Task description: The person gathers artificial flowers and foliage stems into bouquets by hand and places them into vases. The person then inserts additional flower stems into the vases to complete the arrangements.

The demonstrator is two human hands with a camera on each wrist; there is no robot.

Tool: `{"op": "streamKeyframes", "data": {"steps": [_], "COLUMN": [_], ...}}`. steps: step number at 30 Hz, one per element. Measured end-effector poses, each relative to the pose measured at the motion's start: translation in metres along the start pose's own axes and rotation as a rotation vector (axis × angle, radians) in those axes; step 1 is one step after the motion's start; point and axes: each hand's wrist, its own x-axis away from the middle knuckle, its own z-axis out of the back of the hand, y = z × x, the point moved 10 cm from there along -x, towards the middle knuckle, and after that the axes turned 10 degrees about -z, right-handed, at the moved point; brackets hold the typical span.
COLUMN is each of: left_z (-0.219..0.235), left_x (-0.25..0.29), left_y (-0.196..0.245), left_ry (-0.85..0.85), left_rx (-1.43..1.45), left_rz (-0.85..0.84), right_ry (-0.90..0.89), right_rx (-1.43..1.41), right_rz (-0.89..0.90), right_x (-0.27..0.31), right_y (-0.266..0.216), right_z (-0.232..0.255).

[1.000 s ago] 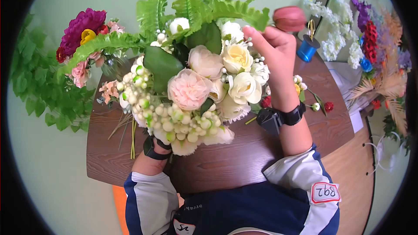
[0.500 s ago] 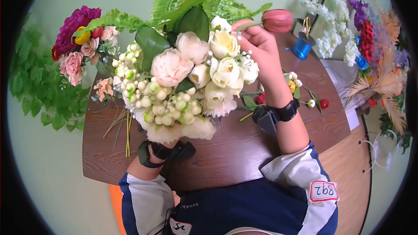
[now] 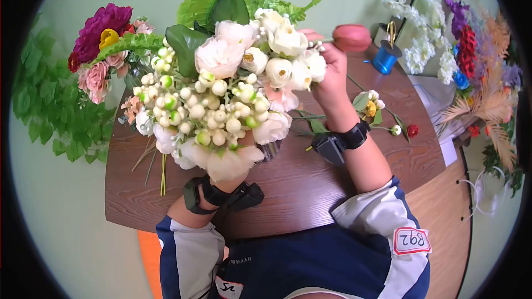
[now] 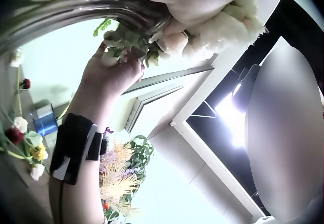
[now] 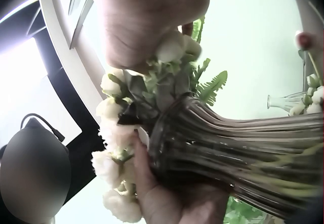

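Looking slippery, fragile and top-heavy, the ribbed vase (image 5: 207, 148) is clasped at its neck by the left hand (image 5: 177, 201), the best hold, under the bouquet (image 3: 219, 102); the soft-looking tulip (image 3: 352, 37) is pinched by the right hand (image 3: 331, 80). Dark wooden table (image 3: 299, 194) below, pale green wall (image 3: 61, 205) around.

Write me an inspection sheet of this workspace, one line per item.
Surface: brown wood-grain table, glossy near the person.
Job's things: ribbed vase under a pale bouquet; reddish-pink tulip.
Clutter: blue spool, loose stems left, small loose flowers right.
Hands: left hand, fingers round the vase's neck; right hand, fingers on the tulip's stem beside the bouquet.
Cables: thin dark cord along right forearm; white loops far right, nature unclear.
Surroundings: leafy greenery left, mixed coloured flowers right.
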Motion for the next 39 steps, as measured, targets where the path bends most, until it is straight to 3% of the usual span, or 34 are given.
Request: {"op": "streamKeyframes", "data": {"steps": [3,4,6,8,10,11,15,17,22,26,29,30,32,36,38,39], "left_z": [0.012,0.012,0.005,0.0,-0.01,-0.011,-0.023,-0.026,-0.037,-0.046,-0.027,-0.066,-0.064,-0.091,-0.092,-0.098], "left_x": [-0.011,-0.013,-0.014,-0.015,-0.022,-0.018,-0.021,-0.018,-0.019,-0.017,0.026,-0.036,-0.023,-0.049,-0.043,-0.042], "left_y": [0.002,0.003,-0.013,-0.011,-0.01,-0.013,-0.01,-0.013,-0.016,-0.024,-0.041,-0.023,-0.036,-0.044,-0.048,-0.056], "left_ry": [0.002,0.001,0.079,0.08,0.08,0.08,0.078,0.08,0.087,0.091,0.094,0.093,0.091,0.084,0.088,0.028], "left_rx": [-0.135,-0.135,0.362,0.371,0.386,0.393,0.42,0.428,0.457,0.479,0.497,0.503,0.514,0.529,0.536,0.68], "left_rz": [-0.032,-0.032,0.136,0.135,0.13,0.127,0.124,0.123,0.117,0.106,0.096,0.094,0.092,0.088,0.086,0.208], "right_ry": [0.021,0.021,-0.03,-0.076,0.074,-0.022,-0.094,-0.02,-0.048,0.191,0.339,0.355,0.376,0.278,0.252,-0.097], "right_rx": [0.31,0.31,0.255,0.243,0.282,0.189,0.301,0.434,0.494,0.452,0.339,0.345,0.349,0.722,0.857,1.115], "right_rz": [0.373,0.373,0.278,0.234,-0.049,-0.146,-0.135,-0.023,0.177,0.378,0.48,0.516,0.553,0.764,0.438,0.456], "right_x": [0.014,0.016,0.013,0.012,0.008,0.004,0.004,0.005,0.008,0.014,0.02,0.022,0.027,0.052,0.066,0.083], "right_y": [-0.029,-0.031,-0.035,-0.03,-0.005,0.003,0.01,0.004,-0.014,-0.035,-0.058,-0.072,-0.092,-0.135,-0.14,-0.146], "right_z": [-0.009,-0.011,-0.021,-0.021,-0.003,-0.007,-0.009,-0.006,-0.008,0.027,0.055,0.054,0.048,-0.007,-0.038,-0.082]}}
